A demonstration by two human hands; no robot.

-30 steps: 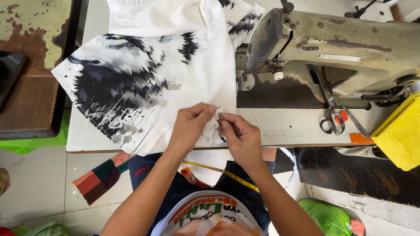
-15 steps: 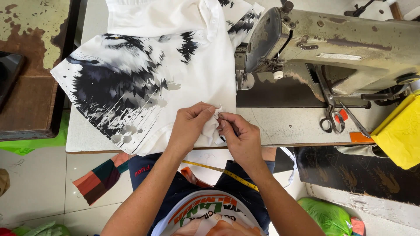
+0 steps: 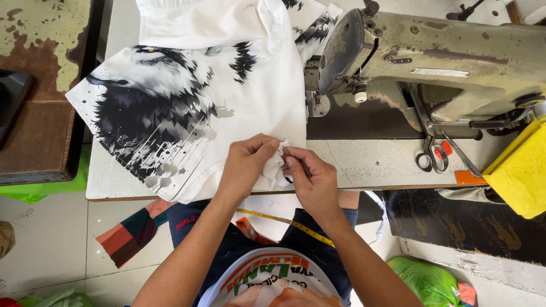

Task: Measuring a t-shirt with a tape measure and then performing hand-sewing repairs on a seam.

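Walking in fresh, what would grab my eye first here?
Probably the white shirt with its bold black-and-grey wolf print, spread across the sewing table. Next, the big worn olive sewing machine at upper right, with scissors lying below it. At the table's near edge, the left hand and right hand pinch the shirt's hem together.

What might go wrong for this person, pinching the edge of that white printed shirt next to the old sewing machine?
The white shirt hangs over the table's near edge, so it might slide off. Both the left hand and right hand pinch one small bit of cloth, which could slip free. The scissors lie open-bladed close by, an easy snag.
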